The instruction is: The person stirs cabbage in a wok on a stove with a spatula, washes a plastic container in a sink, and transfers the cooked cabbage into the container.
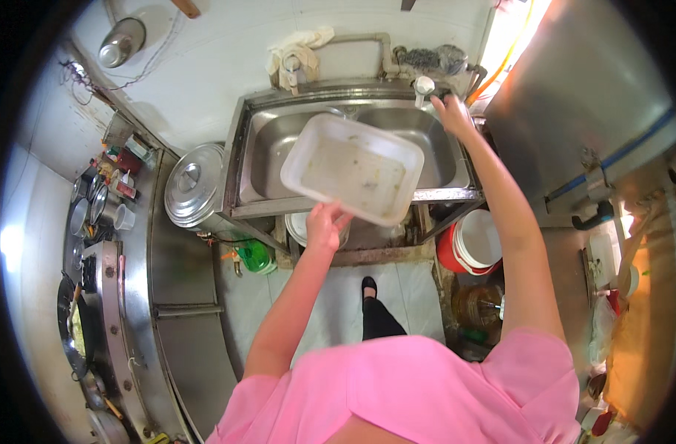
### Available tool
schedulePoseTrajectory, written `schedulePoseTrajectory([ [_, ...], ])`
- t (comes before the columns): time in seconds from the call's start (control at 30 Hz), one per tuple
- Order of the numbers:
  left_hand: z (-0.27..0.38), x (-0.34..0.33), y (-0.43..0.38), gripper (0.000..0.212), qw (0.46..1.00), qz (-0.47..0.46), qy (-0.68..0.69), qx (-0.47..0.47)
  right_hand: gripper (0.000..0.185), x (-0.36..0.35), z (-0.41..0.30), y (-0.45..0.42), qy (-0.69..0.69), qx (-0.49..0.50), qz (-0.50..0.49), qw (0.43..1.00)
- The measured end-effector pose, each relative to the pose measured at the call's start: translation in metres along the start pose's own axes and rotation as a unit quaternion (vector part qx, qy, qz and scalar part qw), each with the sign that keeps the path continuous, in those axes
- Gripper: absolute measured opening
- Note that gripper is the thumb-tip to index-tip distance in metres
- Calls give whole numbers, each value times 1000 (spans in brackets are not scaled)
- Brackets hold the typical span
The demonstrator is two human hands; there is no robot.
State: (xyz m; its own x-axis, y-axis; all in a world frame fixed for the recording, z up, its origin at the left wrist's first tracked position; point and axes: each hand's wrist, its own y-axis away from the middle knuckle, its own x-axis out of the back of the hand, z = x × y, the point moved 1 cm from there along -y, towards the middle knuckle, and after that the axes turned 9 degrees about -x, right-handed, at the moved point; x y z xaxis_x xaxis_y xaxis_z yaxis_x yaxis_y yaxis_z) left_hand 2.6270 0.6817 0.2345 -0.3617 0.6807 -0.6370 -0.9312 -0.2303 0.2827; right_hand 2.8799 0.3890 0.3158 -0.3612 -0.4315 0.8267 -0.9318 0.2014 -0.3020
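Note:
My left hand (326,226) grips the near edge of a white rectangular plastic tray (366,166). The tray is tilted over the front of a stainless steel double-basin sink (271,150) and hides part of both basins. Small dark bits and yellowish stains show on its inside. My right hand (455,117) reaches to the sink's back right corner, beside a white plastic tap (424,87). Its fingertips are close to the tap and a dark item behind them; whether they hold anything is unclear. A second tap (292,69), partly wrapped in cloth, stands at the back left.
A lidded aluminium pot (194,183) stands left of the sink. Below right is a red bucket (448,250) with a white bucket (478,238) in it. A green plastic bottle (255,256) sits on the floor at left. A wok (74,327) rests on the left stove counter.

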Motion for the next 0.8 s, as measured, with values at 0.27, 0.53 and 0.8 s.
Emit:
schedulePoseTrajectory([
  [0.27,-25,-49,-126,13,999,47,-21,-5,63,-4,-75,-61,150,144,-259,943],
  [0.53,-56,-70,-171,12,997,74,11,8,43,-12,-47,-88,125,282,-287,907],
  [0.8,-66,-60,-186,11,996,86,37,10,44,-8,-49,-94,139,339,-299,881],
])
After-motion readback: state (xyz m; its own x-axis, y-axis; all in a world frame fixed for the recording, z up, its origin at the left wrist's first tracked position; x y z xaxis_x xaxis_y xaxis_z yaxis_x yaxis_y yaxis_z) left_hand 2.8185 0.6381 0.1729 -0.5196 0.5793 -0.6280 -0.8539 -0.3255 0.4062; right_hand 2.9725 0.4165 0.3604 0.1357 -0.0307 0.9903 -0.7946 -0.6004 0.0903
